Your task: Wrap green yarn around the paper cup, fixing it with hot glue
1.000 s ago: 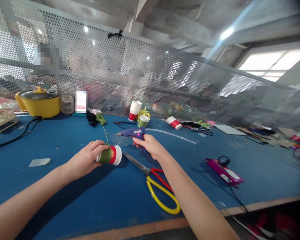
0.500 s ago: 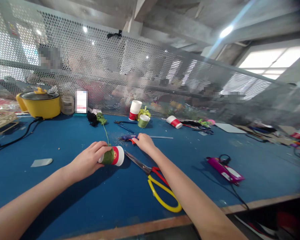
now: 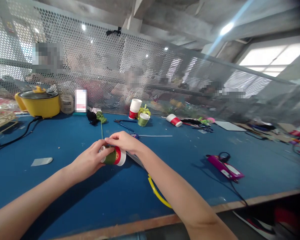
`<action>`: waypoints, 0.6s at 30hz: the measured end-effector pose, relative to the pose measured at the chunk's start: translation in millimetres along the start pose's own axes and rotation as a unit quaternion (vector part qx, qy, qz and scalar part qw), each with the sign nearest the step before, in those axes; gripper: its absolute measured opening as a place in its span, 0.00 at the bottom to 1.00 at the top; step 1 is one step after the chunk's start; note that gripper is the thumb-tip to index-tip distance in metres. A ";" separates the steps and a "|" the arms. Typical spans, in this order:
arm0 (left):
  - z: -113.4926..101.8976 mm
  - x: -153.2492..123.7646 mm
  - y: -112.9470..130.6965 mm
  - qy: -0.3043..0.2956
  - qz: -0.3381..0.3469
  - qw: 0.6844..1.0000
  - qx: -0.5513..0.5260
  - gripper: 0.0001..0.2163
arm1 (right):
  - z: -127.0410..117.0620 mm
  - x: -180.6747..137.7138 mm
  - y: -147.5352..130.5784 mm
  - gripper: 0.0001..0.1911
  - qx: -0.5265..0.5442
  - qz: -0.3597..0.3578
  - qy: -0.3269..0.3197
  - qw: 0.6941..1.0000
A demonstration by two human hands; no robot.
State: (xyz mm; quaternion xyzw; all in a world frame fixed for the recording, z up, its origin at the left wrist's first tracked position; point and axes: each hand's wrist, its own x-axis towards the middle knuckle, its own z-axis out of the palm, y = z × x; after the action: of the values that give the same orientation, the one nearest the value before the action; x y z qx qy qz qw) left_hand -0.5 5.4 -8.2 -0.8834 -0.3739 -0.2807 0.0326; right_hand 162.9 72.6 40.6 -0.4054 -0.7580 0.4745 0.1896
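My left hand (image 3: 90, 156) is closed around a paper cup (image 3: 120, 156) lying on its side, white and red with dark green yarn wound about its lower part. A strand of green yarn (image 3: 101, 128) runs from the cup back to a green ball of yarn (image 3: 100, 116). At the cup's upper side my right hand (image 3: 123, 141) pinches at this strand; its fingertips are partly hidden. Behind the right hand lies a glue gun (image 3: 135, 135), mostly covered, with a clear glue stick (image 3: 156, 136) protruding. Scissors (image 3: 158, 193) with a yellow handle lie beneath my right forearm.
At the back stand stacked paper cups (image 3: 135, 108) and a green-wrapped cup (image 3: 143, 120); another red-and-white cup (image 3: 174, 120) lies tipped over. Pliers (image 3: 125, 121) are near them. A yellow electric pot (image 3: 38, 103) is back left, and a purple corded device (image 3: 225, 168) lies right.
My right hand has left the glue gun and moved left to the yarn at the cup. My left hand still holds the cup. The right forearm now covers more of the scissors.
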 end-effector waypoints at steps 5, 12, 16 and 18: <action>-1.5 0.0 2.2 -0.009 -0.014 1.000 -0.009 0.24 | 3.6 -7.0 -1.7 0.09 0.090 0.023 0.032 0.995; -1.4 -0.8 0.1 -0.012 -0.019 1.000 -0.004 0.22 | 9.2 -11.5 0.0 0.06 0.019 -0.026 0.114 0.993; -1.2 -0.6 -3.0 -0.006 -0.032 0.999 -0.029 0.26 | 6.2 -11.2 7.9 0.07 0.001 -0.081 0.159 0.984; -0.5 -0.7 -4.0 0.000 -0.048 0.998 -0.051 0.28 | 3.9 -10.8 9.6 0.06 0.019 -0.077 0.170 0.982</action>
State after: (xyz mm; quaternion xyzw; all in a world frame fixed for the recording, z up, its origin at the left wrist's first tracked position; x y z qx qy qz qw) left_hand -3.8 7.7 -8.7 -0.8646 -0.4015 -0.3010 -0.0257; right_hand 170.9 63.9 31.4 -0.4173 -0.7345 0.3967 0.3592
